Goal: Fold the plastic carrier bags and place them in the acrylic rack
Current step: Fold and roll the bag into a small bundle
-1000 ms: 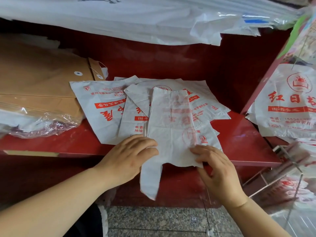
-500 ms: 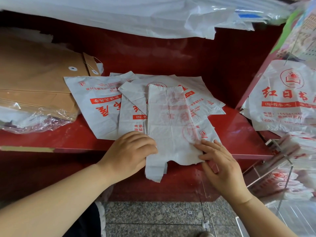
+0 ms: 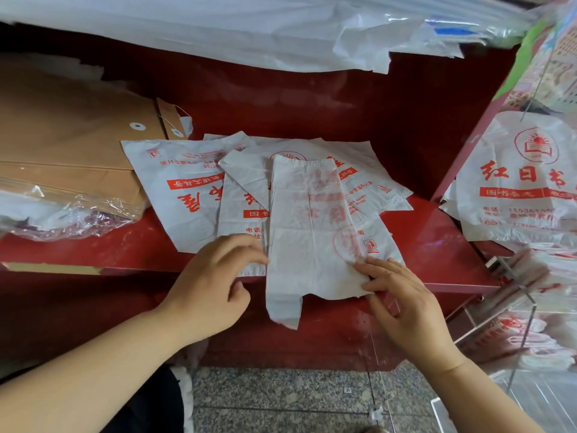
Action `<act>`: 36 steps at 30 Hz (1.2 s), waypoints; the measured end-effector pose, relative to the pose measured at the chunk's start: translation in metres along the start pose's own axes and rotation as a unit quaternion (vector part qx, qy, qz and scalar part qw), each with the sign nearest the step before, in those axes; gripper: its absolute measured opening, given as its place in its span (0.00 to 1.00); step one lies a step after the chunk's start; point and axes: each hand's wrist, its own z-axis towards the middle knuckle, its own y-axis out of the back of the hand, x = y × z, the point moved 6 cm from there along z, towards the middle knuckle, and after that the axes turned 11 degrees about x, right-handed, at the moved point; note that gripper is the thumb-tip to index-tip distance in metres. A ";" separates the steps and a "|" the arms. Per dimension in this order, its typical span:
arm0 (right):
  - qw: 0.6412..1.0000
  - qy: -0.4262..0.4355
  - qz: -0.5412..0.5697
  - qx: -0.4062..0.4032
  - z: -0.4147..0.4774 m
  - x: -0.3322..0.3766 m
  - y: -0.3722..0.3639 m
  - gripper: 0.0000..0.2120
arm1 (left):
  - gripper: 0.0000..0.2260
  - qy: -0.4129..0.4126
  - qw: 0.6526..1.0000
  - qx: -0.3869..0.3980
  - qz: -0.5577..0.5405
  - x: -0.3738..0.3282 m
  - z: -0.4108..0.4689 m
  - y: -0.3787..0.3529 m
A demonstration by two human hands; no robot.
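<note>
A narrow folded carrier bag (image 3: 309,232) lies lengthwise on top of a fan of flat white bags (image 3: 175,195) with red print, on a red shelf (image 3: 437,245); its handle end hangs over the shelf's front edge. The left hand (image 3: 212,295) rests its fingertips at the strip's left edge, with the thumb held apart below. The right hand (image 3: 402,304) lays straight fingers on the strip's lower right corner. Brown envelopes (image 3: 62,145) lie at the left, partly under clear wrap. At the right, an acrylic rack (image 3: 515,295) holds folded bags, with a printed bag (image 3: 524,182) above it — white sheeting (image 3: 218,32) overhangs the top.
</note>
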 end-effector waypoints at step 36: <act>0.997 0.014 -0.070 -0.010 -0.004 0.005 0.001 0.09 | 0.40 0.156 0.923 0.060 -0.346 -0.022 -0.021 -0.023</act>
